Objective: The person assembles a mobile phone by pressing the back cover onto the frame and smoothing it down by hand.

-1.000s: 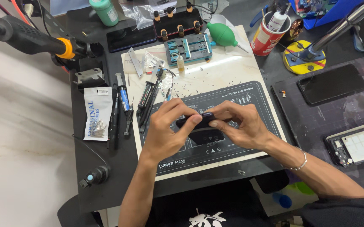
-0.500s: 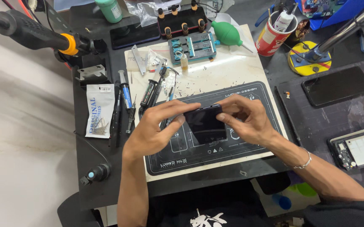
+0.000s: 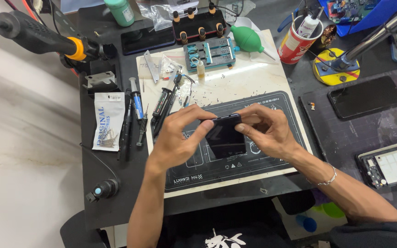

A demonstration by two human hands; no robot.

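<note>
I see both hands over the dark work mat (image 3: 262, 158) on the table (image 3: 116, 202), holding a black phone (image 3: 226, 138) between them just above the mat. My left hand (image 3: 177, 138) pinches the phone's top left edge, thumb and forefinger closed on it. My right hand (image 3: 267, 131) grips the top right corner, fingers (image 3: 244, 128) curled and pressed against the dark glass. The phone sits tilted, its screen facing up. Left of the mat lie a blue-labelled syringe (image 3: 136, 103), tweezers and screwdrivers (image 3: 161, 108). A green blower bulb (image 3: 248, 39) and a red cup (image 3: 295, 43) stand well apart at the far edge, another phone (image 3: 366, 96) to the right
</note>
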